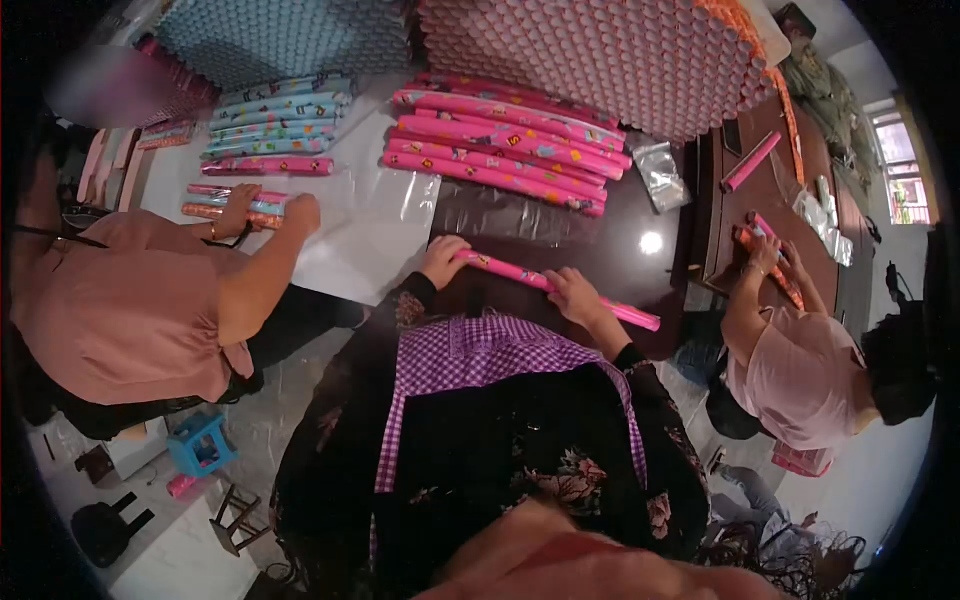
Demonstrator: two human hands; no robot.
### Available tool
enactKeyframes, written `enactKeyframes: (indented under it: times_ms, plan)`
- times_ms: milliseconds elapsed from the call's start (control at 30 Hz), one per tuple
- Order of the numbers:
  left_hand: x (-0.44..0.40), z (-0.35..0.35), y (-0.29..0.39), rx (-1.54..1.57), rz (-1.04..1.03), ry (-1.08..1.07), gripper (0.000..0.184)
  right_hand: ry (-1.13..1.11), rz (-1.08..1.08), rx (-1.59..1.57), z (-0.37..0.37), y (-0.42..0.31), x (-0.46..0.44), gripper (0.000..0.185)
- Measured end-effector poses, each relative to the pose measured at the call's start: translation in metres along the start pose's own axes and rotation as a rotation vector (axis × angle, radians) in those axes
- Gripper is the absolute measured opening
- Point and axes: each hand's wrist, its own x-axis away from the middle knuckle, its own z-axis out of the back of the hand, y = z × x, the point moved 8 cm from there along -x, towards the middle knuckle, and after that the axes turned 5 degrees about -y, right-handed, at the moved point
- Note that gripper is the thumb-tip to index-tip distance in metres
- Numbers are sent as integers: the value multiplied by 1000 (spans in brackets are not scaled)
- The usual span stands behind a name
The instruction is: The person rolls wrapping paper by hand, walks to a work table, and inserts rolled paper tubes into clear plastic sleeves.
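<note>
A pink patterned roll of wrapping paper [512,270] lies slantwise at the near edge of the dark table, in front of my body. My left hand [443,262] is closed around its left end. Farther right along the same roll, my right hand [574,294] grips it from above, and the right end sticks out past my wrist. Just beyond my hands lies clear plastic film [510,212]. Behind that is a pile of pink rolls [510,145] in clear wrapping.
Large stacks of blue rolls [290,35] and pink rolls [590,60] rise at the back, ends facing me. Co-workers handle rolls on the left [130,310] and right [795,375]. Plastic bags [661,177] lie at the right. A blue stool [200,445] stands on the floor.
</note>
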Motion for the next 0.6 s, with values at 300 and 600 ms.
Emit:
enactKeyframes:
  times_ms: [300, 600]
  plan:
    - [10, 5, -11, 70, -53, 164, 21, 119, 65, 136, 7, -8, -17, 51]
    - [17, 3, -12, -26, -71, 169, 19, 119, 73, 188, 0, -9, -17, 54]
